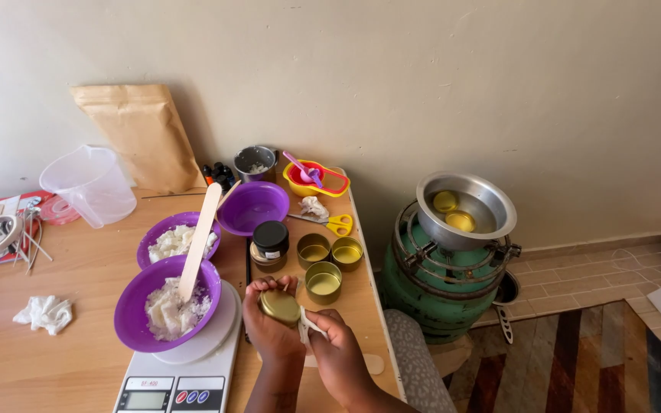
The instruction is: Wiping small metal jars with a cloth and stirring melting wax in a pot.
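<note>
Standing on the wooden surface [78, 306] are three purple bowls [164, 302], two of them holding white flakes, and three open gold tins [323, 281]. Low at the near edge, the left hand [269, 329] curls around a fourth gold tin [279, 306], shiny and round. The right hand [336, 348] pinches a small white strip [307, 325] against it.

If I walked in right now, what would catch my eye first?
Probably the purple bowl of white flakes on the kitchen scale at front left, a wooden stick standing in it. Just right, the left hand holds a small gold tin while the right hand works at it. Beyond the table, a steel pot tops a green gas cylinder.
</note>
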